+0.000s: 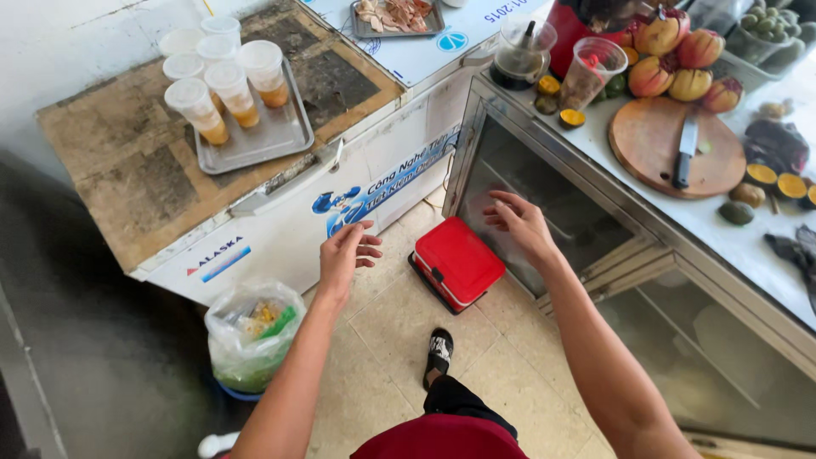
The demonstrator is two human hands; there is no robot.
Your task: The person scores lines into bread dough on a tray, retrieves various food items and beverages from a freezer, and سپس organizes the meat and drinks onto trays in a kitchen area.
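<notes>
Looking down, you have the white chest freezer point(280, 229) with its worn brown board top at your left and the long glass-fronted metal counter point(595, 255) at your right, with pale floor tiles point(382, 323) between them. On the freezer's top sits a rectangular steel tray point(272, 140) carrying lidded clear plastic cups point(229, 89), several part-filled with amber liquid. On the counter surface lies a round wooden cutting board point(654, 140) with a black-handled knife point(685, 153) resting across it; red-and-yellow fruits point(680, 59) are piled just beyond the board, and halved yellow-fleshed fruit pieces point(782, 183) lie to its right. A clear plastic bag of scraps point(251, 336) stands on the floor against the freezer's front, near your left elbow. Directly below your hands, on the tiles at the foot of the counter, sits the red square plastic box point(455, 262) with a dark base, turned corner-on to you. Your left hand point(347, 251) hangs in the air just left of the box, fingers loosely curled, gripping nothing. Your right hand point(520, 223) hovers just right of the box, in front of the counter's glass, fingers spread, also empty. The two hands are apart, one on either side of the box, neither touching it. One foot in a black sandal point(439, 353) stands on the tiles just nearer to you than the box.
</notes>
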